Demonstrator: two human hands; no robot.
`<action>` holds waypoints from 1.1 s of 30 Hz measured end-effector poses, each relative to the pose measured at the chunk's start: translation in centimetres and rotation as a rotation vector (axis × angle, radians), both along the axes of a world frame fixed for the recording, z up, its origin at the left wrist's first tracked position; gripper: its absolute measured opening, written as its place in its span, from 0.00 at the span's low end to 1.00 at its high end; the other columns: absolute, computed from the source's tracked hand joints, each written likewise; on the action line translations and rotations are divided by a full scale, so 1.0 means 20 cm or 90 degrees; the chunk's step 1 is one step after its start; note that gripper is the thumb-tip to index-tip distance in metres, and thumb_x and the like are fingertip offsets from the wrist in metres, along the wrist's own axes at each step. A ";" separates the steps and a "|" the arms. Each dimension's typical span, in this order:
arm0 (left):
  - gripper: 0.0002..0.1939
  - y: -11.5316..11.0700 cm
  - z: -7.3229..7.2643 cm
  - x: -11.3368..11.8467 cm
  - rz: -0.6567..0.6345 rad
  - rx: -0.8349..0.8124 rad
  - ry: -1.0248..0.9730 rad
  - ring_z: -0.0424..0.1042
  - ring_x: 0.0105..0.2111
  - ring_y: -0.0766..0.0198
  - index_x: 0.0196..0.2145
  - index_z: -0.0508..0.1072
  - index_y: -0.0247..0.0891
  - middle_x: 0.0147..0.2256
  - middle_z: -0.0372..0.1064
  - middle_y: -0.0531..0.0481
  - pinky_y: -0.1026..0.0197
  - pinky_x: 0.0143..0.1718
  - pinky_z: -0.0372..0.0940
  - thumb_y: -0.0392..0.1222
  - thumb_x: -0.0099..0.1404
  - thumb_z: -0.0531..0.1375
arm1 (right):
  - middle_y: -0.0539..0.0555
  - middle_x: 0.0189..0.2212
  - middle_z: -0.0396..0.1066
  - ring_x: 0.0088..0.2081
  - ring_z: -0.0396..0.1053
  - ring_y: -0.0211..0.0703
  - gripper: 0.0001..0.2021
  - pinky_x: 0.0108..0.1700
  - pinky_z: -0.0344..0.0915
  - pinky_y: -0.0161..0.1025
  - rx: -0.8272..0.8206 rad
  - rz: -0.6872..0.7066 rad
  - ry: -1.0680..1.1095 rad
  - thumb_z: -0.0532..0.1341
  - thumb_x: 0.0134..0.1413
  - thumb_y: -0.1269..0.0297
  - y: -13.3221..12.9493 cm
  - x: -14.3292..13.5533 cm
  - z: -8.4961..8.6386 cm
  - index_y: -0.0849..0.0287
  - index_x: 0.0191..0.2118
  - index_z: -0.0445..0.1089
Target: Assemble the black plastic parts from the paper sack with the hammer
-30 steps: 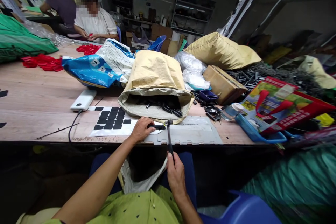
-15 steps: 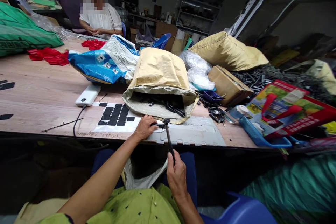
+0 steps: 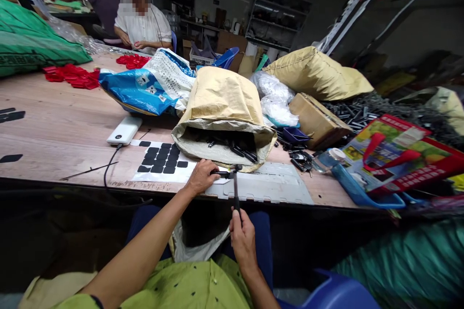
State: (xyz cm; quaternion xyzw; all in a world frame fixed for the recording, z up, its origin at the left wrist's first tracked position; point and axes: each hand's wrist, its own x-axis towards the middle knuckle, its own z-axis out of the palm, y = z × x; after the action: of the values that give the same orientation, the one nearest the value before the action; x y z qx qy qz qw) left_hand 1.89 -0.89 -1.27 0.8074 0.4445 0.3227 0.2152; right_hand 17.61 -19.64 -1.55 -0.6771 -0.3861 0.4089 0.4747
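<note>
My left hand (image 3: 201, 177) is closed on the end of a narrow black part (image 3: 224, 174) at the table's front edge. The part lies over a grey metal plate (image 3: 277, 187). My right hand (image 3: 243, 237) grips the dark handle of a small hammer (image 3: 236, 192), its head at the far end of the black part. Whether head and part touch, I cannot tell. Just behind, a tan sack (image 3: 227, 94) lies with its mouth towards me and loose black pieces (image 3: 243, 152) inside. A white sheet with black rounded pads (image 3: 159, 158) lies left of my left hand.
A white power bank (image 3: 125, 130) with a cable sits on the left. To the right are a wooden block (image 3: 319, 120), a clear jar (image 3: 328, 159) and a blue tray (image 3: 348, 183) with a red bag. An open sack (image 3: 197, 246) hangs at my lap. Two people sit beyond.
The hammer head has moved slightly right, and its handle stands more upright in view. My left hand keeps its hold on the black part. The whole view has shifted a little.
</note>
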 end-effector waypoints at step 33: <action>0.09 -0.44 0.08 -0.13 -0.154 -0.011 0.065 0.72 0.40 0.57 0.43 0.74 0.41 0.39 0.75 0.48 0.55 0.44 0.62 0.45 0.71 0.56 | 0.43 0.20 0.63 0.16 0.54 0.29 0.31 0.15 0.49 0.29 -0.110 -0.054 0.479 0.68 0.44 0.36 0.03 0.01 0.01 0.59 0.41 0.70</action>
State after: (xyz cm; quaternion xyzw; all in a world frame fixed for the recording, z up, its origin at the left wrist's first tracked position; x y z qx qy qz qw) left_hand -0.65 -9.60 0.30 0.8686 0.3571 0.2489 0.2369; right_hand 17.77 -18.99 -1.28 -0.5328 -0.1210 0.6393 0.5411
